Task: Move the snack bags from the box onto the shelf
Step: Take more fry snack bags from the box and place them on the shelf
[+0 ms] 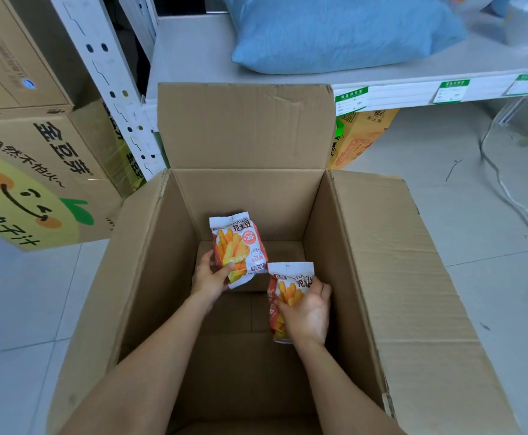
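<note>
A large open cardboard box (381,277) stands on the floor below me, flaps spread. Both my arms reach down into it. My left hand (210,276) grips the lower left edge of a white and orange snack bag (240,243) printed with fries, held upright. My right hand (308,312) is closed over a second, matching snack bag (289,277), lower and to the right. No other bags show on the box's brown bottom. The white shelf (193,54) runs behind the box, above its rear flap.
A big blue bag (334,29) lies on the shelf board, with bare board to its left. Green price tags (450,91) line the shelf edge. Printed cartons (30,171) are stacked at the left by the shelf upright. A cable (507,189) trails over the tiled floor at right.
</note>
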`<act>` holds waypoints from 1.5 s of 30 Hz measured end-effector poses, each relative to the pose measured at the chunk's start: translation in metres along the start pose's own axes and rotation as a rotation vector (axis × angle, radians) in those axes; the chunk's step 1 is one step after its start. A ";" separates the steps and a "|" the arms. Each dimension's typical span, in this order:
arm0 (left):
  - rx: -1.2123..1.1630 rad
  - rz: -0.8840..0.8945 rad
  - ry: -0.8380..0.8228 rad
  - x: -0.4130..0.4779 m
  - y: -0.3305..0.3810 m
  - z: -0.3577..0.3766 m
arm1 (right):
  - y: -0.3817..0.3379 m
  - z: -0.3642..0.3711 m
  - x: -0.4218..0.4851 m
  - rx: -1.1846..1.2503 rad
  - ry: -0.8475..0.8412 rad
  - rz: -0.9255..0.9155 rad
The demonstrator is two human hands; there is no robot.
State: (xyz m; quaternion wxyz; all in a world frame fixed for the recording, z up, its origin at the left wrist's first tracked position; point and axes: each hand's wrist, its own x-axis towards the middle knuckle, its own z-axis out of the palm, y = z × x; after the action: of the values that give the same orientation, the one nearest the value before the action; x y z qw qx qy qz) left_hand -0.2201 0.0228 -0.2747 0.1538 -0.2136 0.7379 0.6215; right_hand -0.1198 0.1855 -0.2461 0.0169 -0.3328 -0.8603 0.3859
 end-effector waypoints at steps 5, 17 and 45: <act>0.048 0.018 0.029 -0.034 0.030 -0.021 | -0.032 -0.035 -0.018 0.003 0.012 -0.047; -0.021 -0.040 -0.027 -0.158 0.141 -0.106 | -0.150 -0.152 -0.088 0.063 0.025 -0.132; -0.331 0.075 0.250 -0.635 0.254 -0.306 | -0.329 -0.404 -0.403 0.098 -0.229 -0.501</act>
State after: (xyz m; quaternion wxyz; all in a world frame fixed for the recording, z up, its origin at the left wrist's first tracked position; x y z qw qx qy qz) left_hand 0.2100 -0.1651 0.3096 0.0007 -0.2839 0.6463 0.7083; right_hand 0.1253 0.0548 0.3519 0.0305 -0.0625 -0.8922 0.4462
